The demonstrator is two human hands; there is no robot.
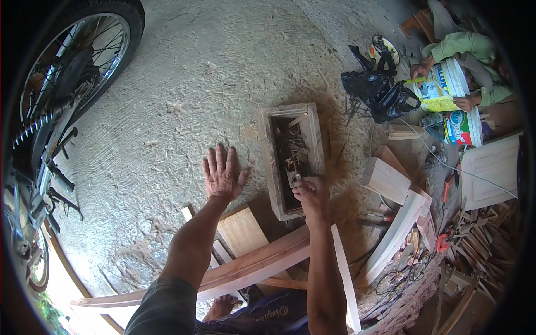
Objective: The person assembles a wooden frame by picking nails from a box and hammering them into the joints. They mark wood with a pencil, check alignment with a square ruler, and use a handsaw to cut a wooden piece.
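The left hand (220,177) is spread open, palm down, over the rough floor (151,128), beside the wooden box's (270,162) left edge. At the box's right edge, toward its near end, the right hand (312,195) has its fingers curled around a small piece (298,177), too small to identify, above loose scraps (294,146).

The view is a wide fisheye, the left of two cameras worn on the person's head. It looks steeply down onto the rough concrete floor (167,106), out over the left forearm (195,231) and right forearm (325,268), which enter from below. The wooden box (269,156) sits near mid-frame; the motorcycle wheel (136,30) and paint buckets (438,104) fall toward opposite margins, inside a dark, rounded border.
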